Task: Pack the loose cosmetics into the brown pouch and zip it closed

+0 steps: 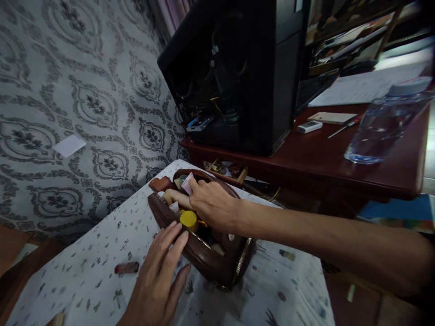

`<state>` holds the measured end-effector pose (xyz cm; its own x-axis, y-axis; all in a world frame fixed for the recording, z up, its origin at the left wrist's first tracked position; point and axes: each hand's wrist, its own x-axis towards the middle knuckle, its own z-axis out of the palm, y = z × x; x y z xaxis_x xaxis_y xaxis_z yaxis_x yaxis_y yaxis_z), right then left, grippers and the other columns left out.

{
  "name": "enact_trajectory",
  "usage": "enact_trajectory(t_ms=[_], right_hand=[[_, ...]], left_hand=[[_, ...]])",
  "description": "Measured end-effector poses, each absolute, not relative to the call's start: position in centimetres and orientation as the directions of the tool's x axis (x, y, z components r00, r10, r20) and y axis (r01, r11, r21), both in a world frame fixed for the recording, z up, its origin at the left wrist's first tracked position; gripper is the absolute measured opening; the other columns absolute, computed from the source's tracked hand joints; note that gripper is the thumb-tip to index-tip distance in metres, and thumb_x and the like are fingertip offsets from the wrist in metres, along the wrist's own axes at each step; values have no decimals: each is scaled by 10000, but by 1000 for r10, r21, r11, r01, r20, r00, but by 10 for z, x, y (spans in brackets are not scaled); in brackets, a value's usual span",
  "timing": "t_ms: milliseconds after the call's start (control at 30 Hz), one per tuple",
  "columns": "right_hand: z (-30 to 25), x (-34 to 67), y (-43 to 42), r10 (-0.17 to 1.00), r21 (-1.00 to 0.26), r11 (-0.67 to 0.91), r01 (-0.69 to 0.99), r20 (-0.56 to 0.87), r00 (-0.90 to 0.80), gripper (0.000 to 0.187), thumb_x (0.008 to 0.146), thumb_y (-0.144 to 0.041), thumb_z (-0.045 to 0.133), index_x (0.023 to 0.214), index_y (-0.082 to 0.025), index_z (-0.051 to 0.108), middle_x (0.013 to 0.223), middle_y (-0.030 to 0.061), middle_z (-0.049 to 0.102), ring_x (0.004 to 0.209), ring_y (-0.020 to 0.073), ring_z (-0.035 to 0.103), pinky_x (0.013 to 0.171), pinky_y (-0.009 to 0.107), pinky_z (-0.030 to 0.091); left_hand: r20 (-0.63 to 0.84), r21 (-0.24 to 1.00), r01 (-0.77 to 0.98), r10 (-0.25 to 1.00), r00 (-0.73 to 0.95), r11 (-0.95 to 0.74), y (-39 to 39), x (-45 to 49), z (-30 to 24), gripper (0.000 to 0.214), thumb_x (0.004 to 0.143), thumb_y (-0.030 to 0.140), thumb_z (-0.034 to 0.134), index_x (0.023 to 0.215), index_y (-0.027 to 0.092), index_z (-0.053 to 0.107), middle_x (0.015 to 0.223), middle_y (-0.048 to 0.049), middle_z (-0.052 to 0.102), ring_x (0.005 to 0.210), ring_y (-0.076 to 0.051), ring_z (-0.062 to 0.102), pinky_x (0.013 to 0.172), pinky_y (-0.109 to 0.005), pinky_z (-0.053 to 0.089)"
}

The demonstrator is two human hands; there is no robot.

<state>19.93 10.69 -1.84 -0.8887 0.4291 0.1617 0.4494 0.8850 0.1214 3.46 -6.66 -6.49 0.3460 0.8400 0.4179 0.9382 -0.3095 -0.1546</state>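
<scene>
1. Pale pink item [187, 183]: pinched at one end between the thumb and fingers of my right hand [213, 203], over the open top of the bag.
2. My left hand [159, 267]: open, fingers extended and slightly apart, fingertips at the near rim of the bag. I cannot tell whether they press on it.
3. Brown bag [204, 259]: on the table, unzipped, directly below and between both my hands.
4. Bag contents: a yellow lid [189, 219] just ahead of my left fingertips; a white tube [174, 208] beside it; a beige cylinder [181, 199] running up to my right fingers. Deeper contents are too dark to identify.
5. Table: covered by a white printed cloth [84, 271]. A small reddish object [126, 267] lies on it, left of my left hand.
6. Beyond the bag: a partly open drawer [243, 174] under a dark red desk [285, 151].
7. Desk top: a large black cabinet [253, 90] stands at the left; a white device [309, 127], papers [365, 86] and a clear bottle [377, 127] occupy the right.
8. Left boundary: patterned wallpaper [95, 104] bearing a white card [69, 146].
</scene>
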Motion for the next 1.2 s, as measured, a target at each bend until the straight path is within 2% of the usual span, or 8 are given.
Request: enact_trajectory(t_ms=[200,267,367,467,700,1000,1100,1200], right_hand=[[-15,206,103,430,89,888,450,181,-885,832,840,-180,717,1567,-247,317,1334,222,537,858,272,713,693,373,580],[-10,208,98,437,65,889,454,176,-882,759,826,-138,700,1516,-217,395,1311,203,553,821,257,709,661,356,571],[-3,212,92,418,35,903,428,160,-894,533,826,-75,643,1347,-145,554,1232,180,607,844,240,691,691,332,557],[-2,215,88,406,33,910,413,128,-905,409,834,-67,622,1239,-117,609,1104,163,661,852,242,684,729,326,543],[-4,211,88,470,51,877,477,110,-876,631,799,-116,706,1393,-146,495,1121,155,688,851,259,718,717,318,541],[-4,203,92,474,30,877,480,121,-872,607,883,-80,611,1464,-168,455,1167,182,700,882,265,738,685,314,526],[-6,207,99,449,17,889,457,158,-880,530,899,-90,587,1416,-175,515,1202,194,674,873,266,724,636,307,481],[-4,216,109,399,-35,913,406,276,-874,320,989,-148,490,1272,-176,637,1071,149,683,791,224,685,588,289,398]], left_hand=[[444,-175,929,816,370,-327,-64,34,-67,640,1008,175,532,1609,215,313,1592,-106,473,1500,-216,424,1188,-365,452],[453,-172,926,808,377,-336,-63,34,-68,645,1004,163,532,1609,205,312,1587,-114,476,1495,-220,429,1188,-374,453],[459,-172,924,802,381,-340,-63,34,-68,652,999,161,536,1609,198,309,1581,-124,481,1488,-233,440,1185,-400,461],[455,-173,926,806,378,-337,-64,33,-68,649,1000,166,538,1607,197,313,1578,-127,484,1488,-238,441,1173,-402,475],[450,-186,926,809,378,-330,-64,33,-69,657,994,152,541,1607,196,310,1576,-128,486,1495,-236,433,1176,-392,471],[455,-151,936,819,351,-317,-64,36,-71,650,1005,169,526,1611,216,295,1582,-129,480,1490,-248,441,1171,-411,484],[449,-145,942,828,335,-303,-65,37,-70,642,1010,176,521,1610,226,297,1581,-118,482,1497,-242,429,1169,-407,487],[446,-156,934,821,356,-321,-66,37,-68,649,1010,184,527,1613,219,292,1578,-121,484,1490,-241,438,1169,-405,488]])
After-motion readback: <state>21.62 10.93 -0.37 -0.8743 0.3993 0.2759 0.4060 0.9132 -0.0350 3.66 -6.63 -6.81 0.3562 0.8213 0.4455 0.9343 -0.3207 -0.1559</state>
